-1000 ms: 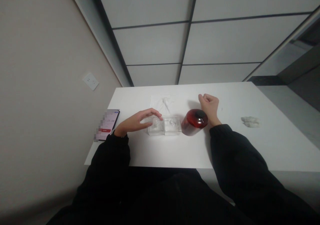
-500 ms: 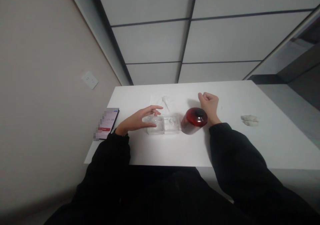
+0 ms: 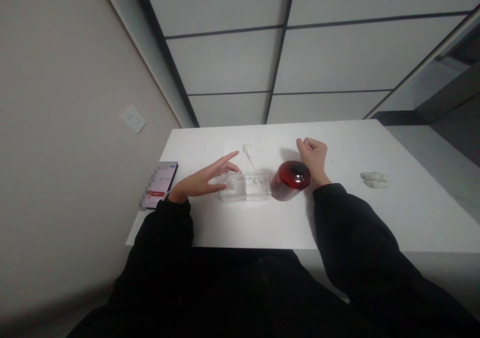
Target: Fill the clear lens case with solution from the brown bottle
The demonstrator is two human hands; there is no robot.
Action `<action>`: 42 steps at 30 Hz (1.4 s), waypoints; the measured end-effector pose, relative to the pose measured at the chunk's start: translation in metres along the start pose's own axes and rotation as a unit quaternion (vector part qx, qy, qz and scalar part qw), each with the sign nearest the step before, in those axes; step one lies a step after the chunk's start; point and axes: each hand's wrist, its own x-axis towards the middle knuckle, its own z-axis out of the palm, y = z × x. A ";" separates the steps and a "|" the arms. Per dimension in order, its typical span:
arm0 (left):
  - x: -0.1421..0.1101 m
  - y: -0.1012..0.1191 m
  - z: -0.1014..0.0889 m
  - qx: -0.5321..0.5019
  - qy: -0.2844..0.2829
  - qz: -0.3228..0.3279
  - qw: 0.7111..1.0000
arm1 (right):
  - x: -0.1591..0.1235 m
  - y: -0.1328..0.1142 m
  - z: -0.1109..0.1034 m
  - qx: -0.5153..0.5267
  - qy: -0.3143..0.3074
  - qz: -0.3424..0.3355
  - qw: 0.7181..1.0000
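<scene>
My left hand (image 3: 204, 182) hovers with its fingers spread at the left end of a transparent two-part plastic box (image 3: 245, 186), and its fingertips reach over that end. The hand holds nothing. I cannot tell whether it touches the box. My right hand (image 3: 313, 160) is a closed fist resting on the table just right of a dark red bottle (image 3: 290, 180) with a black cap. The bottle stands upright against the box's right end. A small transparent object shows inside each part of the box.
A white table (image 3: 240, 223) carries a white tissue sheet (image 3: 240, 154) behind the box, a white cotton wad (image 3: 374, 179) at right, and a phone (image 3: 159, 185) with a pixelated screen at the left edge. A beige wall with a socket (image 3: 133, 119) runs along the left.
My left hand's fingers have spread wider, with the index lifted and pointing up and right. My right fist and the objects have stayed in place, and the view has shifted slightly.
</scene>
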 end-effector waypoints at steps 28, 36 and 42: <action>0.002 0.002 0.004 0.000 -0.009 -0.024 1.000 | 0.000 0.002 0.000 -0.001 -0.005 -0.004 1.000; 0.003 -0.002 0.004 0.021 0.007 -0.039 0.999 | 0.000 -0.001 -0.001 -0.003 -0.007 -0.004 1.000; 0.003 -0.002 0.001 0.034 -0.014 -0.025 0.999 | 0.000 -0.001 -0.001 -0.008 -0.010 -0.001 1.000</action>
